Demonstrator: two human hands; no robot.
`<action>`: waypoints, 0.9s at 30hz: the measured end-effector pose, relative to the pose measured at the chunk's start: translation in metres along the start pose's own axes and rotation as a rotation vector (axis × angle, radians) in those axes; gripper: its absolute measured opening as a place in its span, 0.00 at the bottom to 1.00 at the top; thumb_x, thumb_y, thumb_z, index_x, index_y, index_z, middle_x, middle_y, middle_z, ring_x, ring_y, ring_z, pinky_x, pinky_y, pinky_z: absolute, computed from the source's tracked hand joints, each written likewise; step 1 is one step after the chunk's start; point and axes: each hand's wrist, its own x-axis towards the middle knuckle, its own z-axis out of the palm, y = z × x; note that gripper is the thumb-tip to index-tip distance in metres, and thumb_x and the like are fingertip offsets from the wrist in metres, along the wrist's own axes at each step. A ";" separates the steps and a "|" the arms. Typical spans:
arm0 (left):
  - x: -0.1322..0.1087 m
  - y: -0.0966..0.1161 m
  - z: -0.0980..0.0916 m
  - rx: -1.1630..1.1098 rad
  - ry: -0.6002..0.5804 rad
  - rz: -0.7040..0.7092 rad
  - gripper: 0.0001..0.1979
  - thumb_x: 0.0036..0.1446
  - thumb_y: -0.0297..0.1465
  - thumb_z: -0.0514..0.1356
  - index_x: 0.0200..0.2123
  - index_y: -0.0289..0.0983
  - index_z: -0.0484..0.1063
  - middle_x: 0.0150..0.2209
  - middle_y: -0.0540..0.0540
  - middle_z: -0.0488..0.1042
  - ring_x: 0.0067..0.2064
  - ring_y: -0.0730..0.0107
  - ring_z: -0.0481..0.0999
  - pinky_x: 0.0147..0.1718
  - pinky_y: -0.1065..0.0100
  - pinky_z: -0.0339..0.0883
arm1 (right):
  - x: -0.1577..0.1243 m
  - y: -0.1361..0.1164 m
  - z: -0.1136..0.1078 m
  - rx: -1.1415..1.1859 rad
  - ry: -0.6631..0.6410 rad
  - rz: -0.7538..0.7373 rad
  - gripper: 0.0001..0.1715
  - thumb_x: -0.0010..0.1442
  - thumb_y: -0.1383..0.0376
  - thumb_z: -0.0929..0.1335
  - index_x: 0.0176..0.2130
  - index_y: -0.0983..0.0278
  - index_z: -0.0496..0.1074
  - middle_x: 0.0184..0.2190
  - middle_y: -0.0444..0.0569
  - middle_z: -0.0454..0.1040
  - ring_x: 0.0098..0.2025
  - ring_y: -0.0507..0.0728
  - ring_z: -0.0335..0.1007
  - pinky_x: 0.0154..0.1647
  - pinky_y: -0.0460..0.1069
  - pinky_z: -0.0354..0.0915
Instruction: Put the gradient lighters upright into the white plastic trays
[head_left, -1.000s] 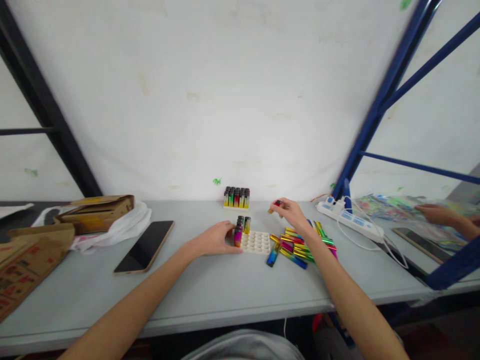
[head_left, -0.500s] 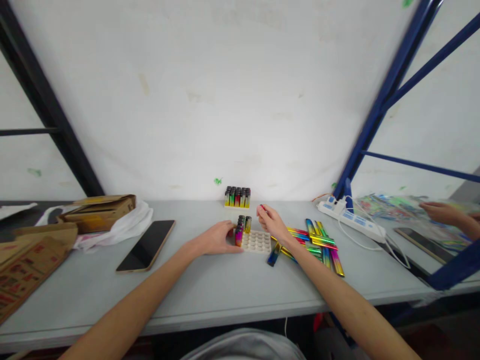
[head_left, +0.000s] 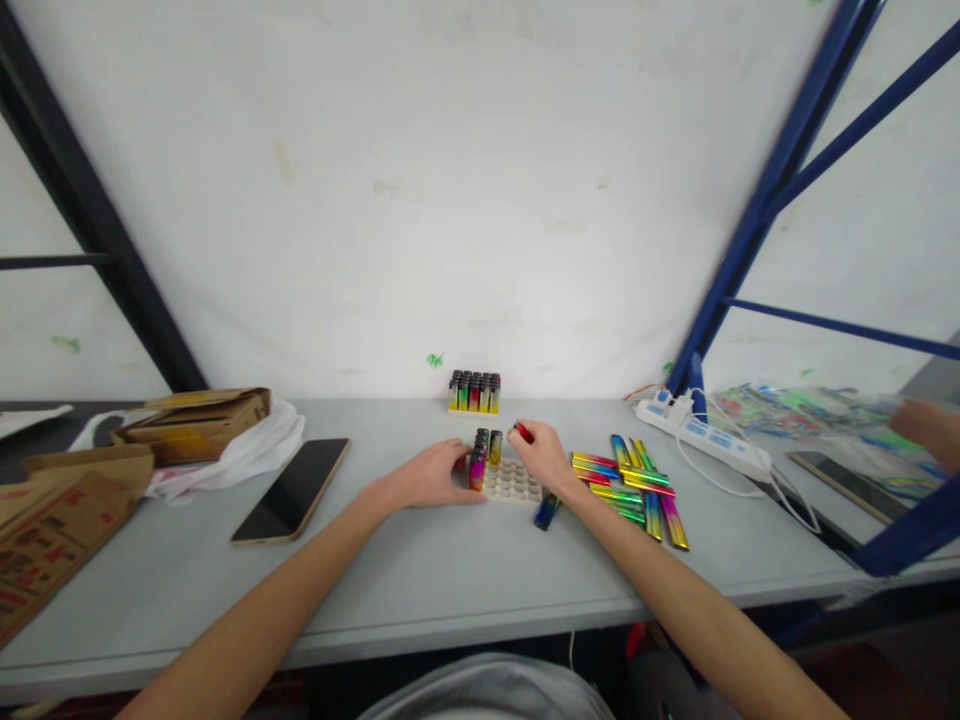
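Observation:
A white tray (head_left: pixel 517 483) with rows of round holes lies on the table, several shiny lighters (head_left: pixel 477 468) standing upright along its left side and one gold lighter (head_left: pixel 496 448) at its back. My left hand (head_left: pixel 435 474) curls around the tray's left end, thumb at the front and fingers behind, beside the standing lighters. Over the tray's back right part, my right hand (head_left: pixel 541 456) pinches a red lighter (head_left: pixel 523 432); much of it is hidden by the fingers.
Loose metallic lighters (head_left: pixel 634 490) lie piled on the right, and a blue one (head_left: pixel 546 512) is nearer. A filled lighter tray (head_left: pixel 475 393) stands by the wall. Around are a phone (head_left: pixel 292 490), cardboard boxes (head_left: pixel 202 425), a power strip (head_left: pixel 705 440) and another person's blurred hand (head_left: pixel 926 432).
My right hand has shifted slightly left and down with the red lighter, which now shows more. My left hand stays in place. The other person's hand has moved right.

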 end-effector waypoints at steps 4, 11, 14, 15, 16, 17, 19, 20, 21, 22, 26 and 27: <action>0.000 -0.001 0.001 0.002 -0.005 0.001 0.30 0.46 0.55 0.65 0.38 0.34 0.72 0.38 0.41 0.75 0.39 0.54 0.74 0.39 0.61 0.66 | -0.001 -0.002 -0.003 0.004 -0.003 -0.036 0.23 0.62 0.53 0.61 0.22 0.62 0.57 0.19 0.39 0.54 0.25 0.50 0.51 0.28 0.47 0.47; -0.001 -0.001 0.000 0.001 0.000 0.005 0.31 0.45 0.55 0.65 0.40 0.34 0.73 0.39 0.40 0.75 0.40 0.52 0.74 0.41 0.60 0.66 | -0.001 -0.003 -0.003 0.016 0.010 -0.035 0.21 0.61 0.56 0.61 0.21 0.62 0.56 0.19 0.39 0.52 0.25 0.50 0.50 0.28 0.47 0.47; -0.001 0.000 0.000 0.009 -0.007 0.006 0.30 0.46 0.55 0.64 0.39 0.34 0.73 0.38 0.41 0.75 0.40 0.53 0.74 0.40 0.61 0.66 | 0.000 -0.003 -0.005 0.014 0.038 -0.044 0.19 0.60 0.59 0.61 0.21 0.62 0.56 0.19 0.39 0.53 0.25 0.50 0.52 0.28 0.47 0.47; -0.001 0.000 0.000 0.008 -0.003 0.007 0.30 0.46 0.55 0.64 0.39 0.34 0.73 0.38 0.41 0.75 0.39 0.53 0.74 0.40 0.61 0.66 | 0.000 -0.004 -0.007 0.010 0.043 -0.049 0.19 0.61 0.58 0.61 0.22 0.62 0.57 0.19 0.39 0.53 0.25 0.50 0.52 0.28 0.47 0.48; -0.001 0.000 0.000 0.006 0.003 0.009 0.30 0.46 0.55 0.64 0.39 0.34 0.73 0.38 0.41 0.75 0.39 0.54 0.74 0.40 0.61 0.66 | 0.001 -0.005 -0.008 0.009 0.044 -0.055 0.20 0.63 0.56 0.61 0.23 0.62 0.57 0.20 0.39 0.54 0.25 0.51 0.52 0.28 0.47 0.48; -0.001 0.000 0.001 0.003 0.010 0.010 0.30 0.46 0.55 0.65 0.39 0.34 0.73 0.38 0.41 0.75 0.39 0.54 0.74 0.39 0.61 0.65 | 0.001 -0.006 -0.011 0.011 0.040 -0.065 0.20 0.64 0.55 0.61 0.24 0.62 0.58 0.20 0.39 0.56 0.26 0.51 0.53 0.29 0.47 0.49; 0.000 -0.001 0.002 0.001 0.024 0.008 0.30 0.46 0.55 0.65 0.39 0.35 0.72 0.37 0.42 0.74 0.38 0.55 0.74 0.38 0.62 0.65 | 0.000 -0.009 -0.015 0.025 0.009 -0.092 0.21 0.66 0.51 0.60 0.28 0.62 0.61 0.22 0.39 0.60 0.27 0.51 0.56 0.29 0.47 0.52; 0.000 -0.001 0.002 0.002 0.029 0.004 0.29 0.46 0.55 0.65 0.38 0.35 0.72 0.36 0.42 0.74 0.38 0.55 0.73 0.37 0.62 0.64 | 0.000 -0.010 -0.017 0.041 -0.017 -0.103 0.21 0.67 0.50 0.60 0.30 0.62 0.62 0.23 0.40 0.62 0.27 0.52 0.58 0.30 0.47 0.54; 0.000 -0.001 0.002 0.001 0.032 0.002 0.29 0.46 0.55 0.65 0.38 0.35 0.72 0.36 0.43 0.74 0.37 0.56 0.73 0.36 0.62 0.64 | 0.000 -0.012 -0.019 0.062 -0.048 -0.109 0.21 0.68 0.49 0.59 0.32 0.61 0.63 0.24 0.40 0.64 0.27 0.52 0.60 0.30 0.47 0.56; 0.000 0.000 0.002 -0.001 0.035 0.002 0.29 0.46 0.55 0.65 0.37 0.35 0.72 0.36 0.43 0.74 0.36 0.57 0.73 0.35 0.63 0.64 | 0.000 -0.013 -0.021 0.082 -0.082 -0.114 0.21 0.69 0.49 0.58 0.34 0.61 0.64 0.25 0.41 0.66 0.27 0.52 0.62 0.30 0.47 0.57; 0.001 0.001 0.001 -0.008 0.047 0.007 0.29 0.46 0.55 0.65 0.37 0.34 0.73 0.35 0.43 0.73 0.36 0.58 0.72 0.35 0.63 0.63 | 0.000 -0.015 -0.027 -0.003 -0.136 -0.228 0.24 0.70 0.49 0.58 0.34 0.63 0.68 0.31 0.47 0.71 0.32 0.54 0.66 0.34 0.47 0.61; 0.001 0.001 0.001 -0.006 0.050 0.004 0.29 0.46 0.55 0.65 0.37 0.34 0.73 0.35 0.43 0.73 0.36 0.58 0.72 0.35 0.63 0.63 | 0.000 -0.014 -0.028 -0.069 -0.141 -0.280 0.25 0.70 0.50 0.58 0.32 0.63 0.69 0.31 0.48 0.71 0.34 0.54 0.66 0.36 0.48 0.61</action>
